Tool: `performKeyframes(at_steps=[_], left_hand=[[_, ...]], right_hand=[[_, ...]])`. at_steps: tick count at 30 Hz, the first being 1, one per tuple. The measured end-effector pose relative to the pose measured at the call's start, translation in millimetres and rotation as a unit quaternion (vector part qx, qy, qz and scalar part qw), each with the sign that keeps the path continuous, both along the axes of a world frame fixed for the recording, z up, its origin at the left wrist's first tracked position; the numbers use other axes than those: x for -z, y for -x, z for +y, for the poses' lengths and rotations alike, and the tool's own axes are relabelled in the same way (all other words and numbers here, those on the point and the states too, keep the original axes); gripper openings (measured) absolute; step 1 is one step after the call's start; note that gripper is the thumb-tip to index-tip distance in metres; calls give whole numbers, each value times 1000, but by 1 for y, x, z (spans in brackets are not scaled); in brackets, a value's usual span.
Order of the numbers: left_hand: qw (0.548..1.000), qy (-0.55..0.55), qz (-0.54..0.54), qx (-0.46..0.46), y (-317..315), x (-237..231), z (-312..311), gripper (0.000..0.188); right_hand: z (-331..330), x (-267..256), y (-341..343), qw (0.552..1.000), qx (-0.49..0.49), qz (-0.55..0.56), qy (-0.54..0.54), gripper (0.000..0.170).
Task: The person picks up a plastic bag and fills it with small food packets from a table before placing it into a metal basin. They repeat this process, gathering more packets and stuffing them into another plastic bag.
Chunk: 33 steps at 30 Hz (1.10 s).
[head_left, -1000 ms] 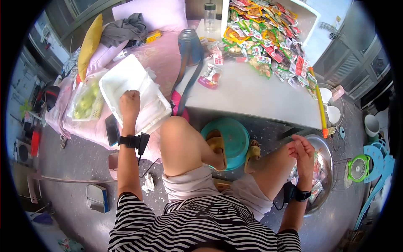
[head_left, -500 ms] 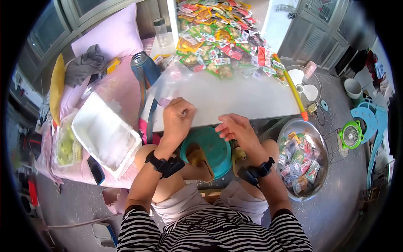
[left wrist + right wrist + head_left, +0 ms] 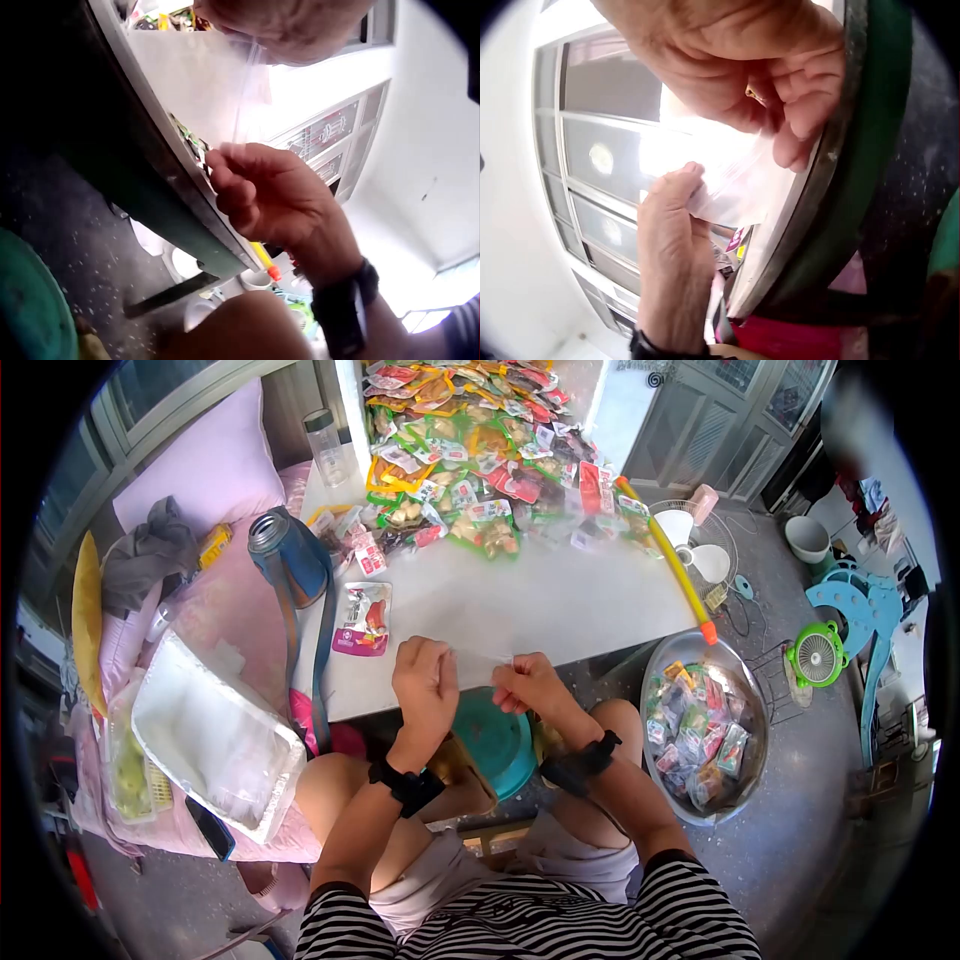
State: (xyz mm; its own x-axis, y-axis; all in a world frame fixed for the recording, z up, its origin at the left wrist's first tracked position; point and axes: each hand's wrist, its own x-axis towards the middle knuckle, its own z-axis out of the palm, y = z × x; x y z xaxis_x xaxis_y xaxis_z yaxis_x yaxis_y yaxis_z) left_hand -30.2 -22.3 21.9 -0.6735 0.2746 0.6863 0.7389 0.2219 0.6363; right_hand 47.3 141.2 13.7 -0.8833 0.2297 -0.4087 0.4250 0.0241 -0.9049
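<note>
Head view: the right hand has now joined the left hand on the clear bag, so it's under two-handed control by the table's near edge. There's a heap of packets toward the back, plus a lone packet. Off the table: a metal bowl on the right, a white box on the bed.

Left wrist: bag's stretched between the hands, right fingers curled and pinching it. Teal tub down low.

Right wrist: left thumb and fingers pinch the other side, windows behind.
</note>
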Motion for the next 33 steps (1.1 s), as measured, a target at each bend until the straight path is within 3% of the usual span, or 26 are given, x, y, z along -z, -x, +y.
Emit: performKeyframes(at_steps=[1,4,7,10,13,16,17,20,23,26,29,32,33], left_hand=[[995,25,95,-17,-2,-4,1,14],[978,154,140,-1,-14,0,-1,20],[970,222,100,24,-20,9,-2,22],[966,242,89,14,-19,8,-1,22],[953,296,43,-36,-11,15,-4,24],[951,301,46,-58,-4,17,-7,23],[948,308,46,-61,-3,18,-7,23],[940,334,64,-36,-8,22,-4,21],[933,354,59,-24,-12,32,2,23],[946,325,8,2,-14,26,3,20],[951,309,-10,8,-12,27,3,18],[952,305,-9,12,-10,28,4,15],[952,305,-14,12,-11,29,4,15]], right_hand=[[-2,-3,0,998,-7,-20,-56,24],[3,9,6,935,49,132,-326,25],[16,4,12,923,108,231,-289,24],[33,-16,14,954,17,119,-275,23],[53,-43,25,974,-149,8,-169,20],[66,-77,51,962,-174,28,-209,20],[74,-83,65,975,-125,32,-179,27],[90,-84,115,960,9,80,-269,31],[125,-36,178,878,72,74,-467,38],[110,-27,193,875,126,27,-466,52],[106,10,197,820,171,107,-536,56],[110,7,187,885,94,54,-452,51],[112,7,178,913,92,88,-388,46]])
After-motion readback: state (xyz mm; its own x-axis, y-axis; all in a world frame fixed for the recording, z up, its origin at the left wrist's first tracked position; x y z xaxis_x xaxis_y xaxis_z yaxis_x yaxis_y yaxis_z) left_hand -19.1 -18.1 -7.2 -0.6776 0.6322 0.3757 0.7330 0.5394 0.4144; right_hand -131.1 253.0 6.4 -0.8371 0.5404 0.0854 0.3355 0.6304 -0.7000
